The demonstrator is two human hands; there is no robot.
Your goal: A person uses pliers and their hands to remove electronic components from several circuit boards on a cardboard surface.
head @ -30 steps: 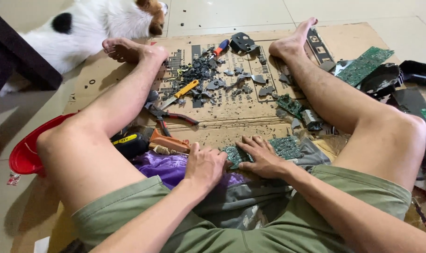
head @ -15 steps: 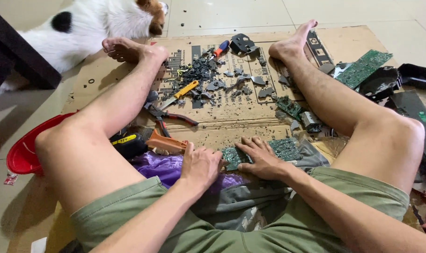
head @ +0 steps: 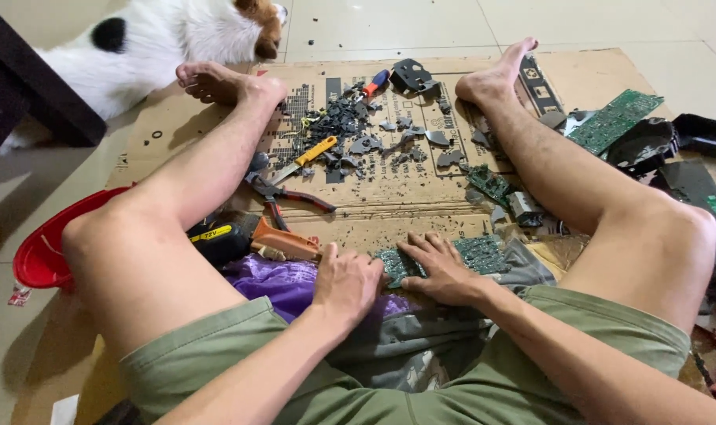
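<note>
Across the last second almost nothing has shifted: both hands stay pressed on the green circuit board (head: pixel 421 260), so the work on it remains mid-grip. The board lies flat on the cardboard sheet (head: pixel 389 212) between the person's legs. The left hand (head: pixel 346 282) curls over its near edge; the right hand (head: pixel 441 267) spreads flat across it.

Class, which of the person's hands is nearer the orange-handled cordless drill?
Left. The left hand lies just right of the drill; the right hand rests farther right, on the green circuit board.
</note>
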